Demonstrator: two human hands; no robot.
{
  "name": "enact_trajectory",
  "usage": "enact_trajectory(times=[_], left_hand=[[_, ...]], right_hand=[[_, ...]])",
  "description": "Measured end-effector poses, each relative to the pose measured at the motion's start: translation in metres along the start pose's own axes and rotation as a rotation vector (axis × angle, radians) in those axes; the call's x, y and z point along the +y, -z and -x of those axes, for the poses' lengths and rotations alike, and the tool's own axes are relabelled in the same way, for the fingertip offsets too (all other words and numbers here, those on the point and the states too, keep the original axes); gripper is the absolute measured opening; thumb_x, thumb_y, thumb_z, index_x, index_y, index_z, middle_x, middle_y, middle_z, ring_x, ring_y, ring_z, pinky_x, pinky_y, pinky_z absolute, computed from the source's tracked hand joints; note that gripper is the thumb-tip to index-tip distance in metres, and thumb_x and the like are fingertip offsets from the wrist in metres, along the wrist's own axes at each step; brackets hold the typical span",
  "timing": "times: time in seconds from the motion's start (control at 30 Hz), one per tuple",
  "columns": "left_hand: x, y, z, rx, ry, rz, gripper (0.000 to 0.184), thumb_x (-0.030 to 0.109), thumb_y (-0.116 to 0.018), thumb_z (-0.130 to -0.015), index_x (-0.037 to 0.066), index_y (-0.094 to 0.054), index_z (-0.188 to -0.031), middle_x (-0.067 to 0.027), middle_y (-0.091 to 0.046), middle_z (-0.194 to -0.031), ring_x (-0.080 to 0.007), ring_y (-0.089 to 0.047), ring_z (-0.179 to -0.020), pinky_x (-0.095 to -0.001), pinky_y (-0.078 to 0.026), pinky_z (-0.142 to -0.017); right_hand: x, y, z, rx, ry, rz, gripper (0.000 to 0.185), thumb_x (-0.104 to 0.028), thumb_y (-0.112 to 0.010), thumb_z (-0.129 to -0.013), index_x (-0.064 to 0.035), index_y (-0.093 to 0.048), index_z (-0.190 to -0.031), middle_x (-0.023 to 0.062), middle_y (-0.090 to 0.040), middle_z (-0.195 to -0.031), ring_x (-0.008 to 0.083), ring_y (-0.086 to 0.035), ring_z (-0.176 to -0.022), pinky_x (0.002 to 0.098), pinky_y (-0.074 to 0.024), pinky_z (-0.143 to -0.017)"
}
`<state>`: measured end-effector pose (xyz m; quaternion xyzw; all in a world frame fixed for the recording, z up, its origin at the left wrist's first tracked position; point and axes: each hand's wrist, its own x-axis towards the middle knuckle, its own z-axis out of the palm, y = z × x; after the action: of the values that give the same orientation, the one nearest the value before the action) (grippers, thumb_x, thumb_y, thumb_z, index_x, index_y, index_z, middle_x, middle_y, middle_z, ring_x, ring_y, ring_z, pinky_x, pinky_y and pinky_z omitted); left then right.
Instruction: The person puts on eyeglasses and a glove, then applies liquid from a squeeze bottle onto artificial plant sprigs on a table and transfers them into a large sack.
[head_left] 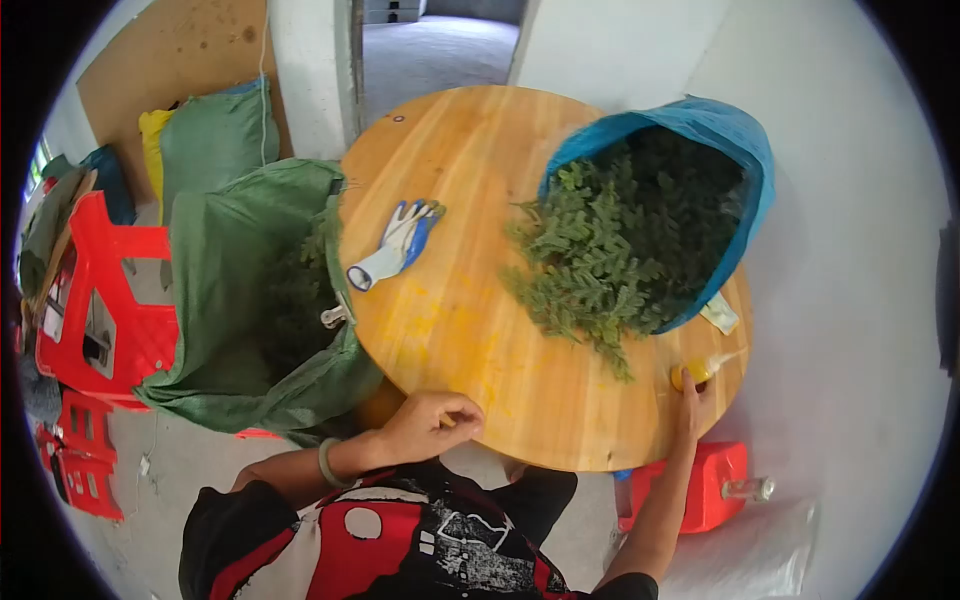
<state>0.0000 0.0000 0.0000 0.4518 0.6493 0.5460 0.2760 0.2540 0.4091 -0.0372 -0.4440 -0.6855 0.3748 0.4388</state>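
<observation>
My right hand (692, 408) is at the right edge of the round wooden table (470, 330), its fingers around a small yellow bottle (690, 376) with a pale pointed nozzle, tilted to the right. My left hand (440, 425) hovers by the table's front edge with curled fingers; whether something small is in them I cannot tell. A blue woven sack (752, 150) lies on its side on the table, its mouth spilling green leafy artificial-looking sprigs (600, 255). A white and blue work glove (395, 248) rests on the table to the left.
A green sack (215, 290) with dark sprigs inside hangs open left of the table, a metal clip (335, 316) at its rim. Red plastic stools (150, 340) stand farther left; another red stool (715, 490) is under the right side. A white wall borders the right.
</observation>
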Motion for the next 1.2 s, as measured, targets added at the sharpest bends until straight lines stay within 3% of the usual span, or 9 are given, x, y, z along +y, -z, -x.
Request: enact_trajectory(times=[0.23, 0.3, 0.4, 0.47, 0.73, 0.8, 1.0, 1.1, 1.2], left_hand=[[0.018, 0.057, -0.049, 0.322, -0.261, -0.079, 0.007, -0.001, -0.067, -0.082, -0.002, -0.068, -0.089, -0.0057, -0.069, -0.082, -0.0152, -0.062, -0.069, -0.0241, -0.049, -0.065], [0.022, 0.062, -0.049, 0.387, -0.307, -0.009, 0.007, -0.001, -0.067, -0.082, -0.003, -0.068, -0.089, -0.0056, -0.069, -0.083, -0.0155, -0.062, -0.070, -0.0240, -0.049, -0.066], [0.006, 0.076, -0.029, 0.566, -0.142, -0.141, 0.012, 0.002, -0.068, -0.080, -0.002, -0.070, -0.092, -0.0075, -0.071, -0.087, -0.0164, -0.063, -0.076, -0.0259, -0.050, -0.071], [-0.009, 0.086, -0.020, 0.559, 0.002, -0.150, 0.013, 0.003, -0.066, -0.082, -0.003, -0.070, -0.093, -0.0075, -0.070, -0.086, -0.0164, -0.061, -0.075, -0.0263, -0.049, -0.073], [-0.039, 0.047, -0.010, 0.365, -0.172, -0.226, 0.011, -0.002, -0.061, -0.086, -0.003, -0.064, -0.096, -0.0070, -0.065, -0.086, -0.0167, -0.058, -0.075, -0.0275, -0.048, -0.073], [-0.029, 0.049, 0.002, 0.341, -0.225, -0.353, 0.011, -0.002, -0.061, -0.085, -0.003, -0.064, -0.096, -0.0072, -0.065, -0.086, -0.0178, -0.058, -0.075, -0.0282, -0.048, -0.073], [-0.017, 0.069, -0.015, 0.503, -0.318, -0.498, 0.019, 0.000, -0.070, -0.073, 0.001, -0.069, -0.093, -0.0090, -0.068, -0.084, -0.0245, -0.062, -0.073, -0.0323, -0.050, -0.072], [-0.024, 0.132, -0.049, 0.666, -0.351, -0.823, 0.042, 0.014, -0.074, -0.072, 0.006, -0.066, -0.113, -0.0088, -0.066, -0.109, -0.0295, -0.061, -0.095, -0.0358, -0.048, -0.082], [-0.035, 0.160, -0.087, 0.519, -0.409, -1.119, 0.060, 0.019, -0.075, -0.074, 0.007, -0.059, -0.130, -0.0132, -0.063, -0.125, -0.0315, -0.056, -0.118, -0.0387, -0.045, -0.094]], right_hand=[[0.004, -0.005, 0.034, 0.024, 0.176, -0.084, 0.052, -0.013, -0.072, -0.084, -0.0002, -0.055, -0.132, 0.0126, -0.066, -0.105, 0.0218, -0.062, -0.094, 0.0292, -0.0477, -0.088], [0.010, 0.002, 0.054, 0.279, 0.069, 0.023, 0.058, -0.010, -0.072, -0.083, -0.0003, -0.051, -0.137, 0.0136, -0.065, -0.108, 0.0241, -0.062, -0.093, 0.0307, -0.0492, -0.088], [0.010, 0.015, 0.079, 0.247, 0.063, 0.146, 0.039, -0.009, -0.068, -0.086, 0.0005, -0.061, -0.123, 0.0123, -0.068, -0.101, 0.0227, -0.064, -0.090, 0.0307, -0.0516, -0.084], [0.012, 0.026, 0.100, 0.341, 0.096, 0.301, 0.025, -0.006, -0.068, -0.084, -0.0008, -0.070, -0.108, 0.0103, -0.072, -0.098, 0.0219, -0.067, -0.089, 0.0308, -0.0539, -0.081], [0.046, 0.071, 0.175, 0.610, -0.063, -0.102, 0.009, -0.007, -0.065, -0.085, -0.0021, -0.070, -0.091, 0.0036, -0.066, -0.078, 0.0108, -0.057, -0.069, 0.0216, -0.0466, -0.065], [0.063, 0.064, 0.203, 0.466, -0.398, -0.235, 0.011, -0.011, -0.066, -0.084, -0.0022, -0.070, -0.090, 0.0035, -0.064, -0.075, 0.0111, -0.054, -0.066, 0.0220, -0.0452, -0.062], [0.124, 0.053, 0.277, 0.311, -0.600, -0.315, 0.010, -0.007, -0.063, -0.083, -0.0032, -0.068, -0.090, 0.0038, -0.061, -0.072, 0.0105, -0.053, -0.060, 0.0208, -0.0445, -0.055], [0.126, 0.051, 0.288, 0.018, -0.537, -0.250, 0.008, -0.006, -0.062, -0.083, -0.0027, -0.067, -0.088, 0.0043, -0.061, -0.071, 0.0110, -0.052, -0.059, 0.0215, -0.0444, -0.054], [0.112, 0.042, 0.287, -0.059, -0.501, -0.218, 0.007, -0.005, -0.062, -0.083, -0.0020, -0.066, -0.088, 0.0046, -0.061, -0.072, 0.0114, -0.052, -0.060, 0.0219, -0.0445, -0.056]])
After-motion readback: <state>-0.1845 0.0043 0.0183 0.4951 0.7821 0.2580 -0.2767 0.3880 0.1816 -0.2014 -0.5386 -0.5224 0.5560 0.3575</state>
